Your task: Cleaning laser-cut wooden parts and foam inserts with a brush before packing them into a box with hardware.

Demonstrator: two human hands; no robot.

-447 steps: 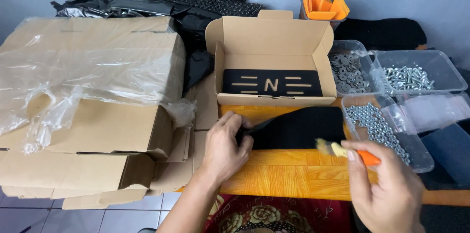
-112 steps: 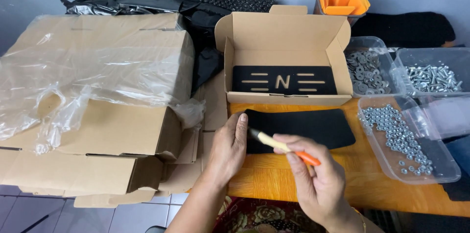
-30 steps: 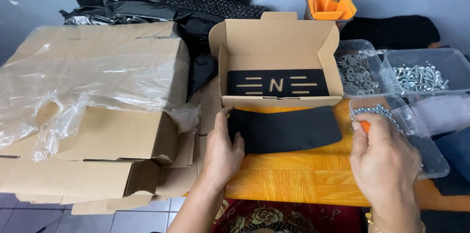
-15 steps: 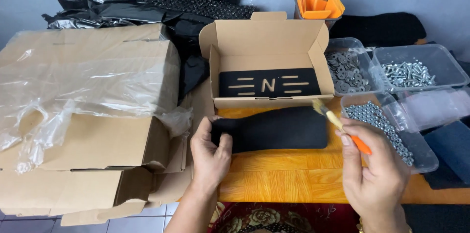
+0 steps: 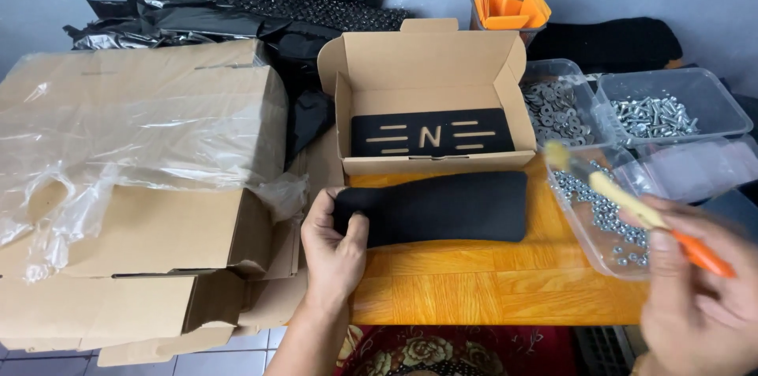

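A black fabric pouch (image 5: 450,206) lies flat on the orange wooden table (image 5: 474,297). My left hand (image 5: 335,246) pinches the pouch's left end between thumb and fingers. My right hand (image 5: 699,297) is at the lower right, blurred, and grips a small brush (image 5: 624,198) with a pale head and orange handle, held over a clear tray of nuts (image 5: 596,214). Behind the pouch stands an open cardboard box (image 5: 430,99) with a black cut-out plate (image 5: 430,137) lying inside it.
Stacked flat cardboard cartons under clear plastic film (image 5: 134,178) fill the left. Black plastic bags (image 5: 260,16) lie at the back. Clear trays of washers (image 5: 557,103) and screws (image 5: 655,111) sit at the right, orange parts in a cup (image 5: 509,9) behind.
My right hand has swung the brush outward to the right, over the nut tray. My left hand now pinches the pouch's left end instead of resting beside it.
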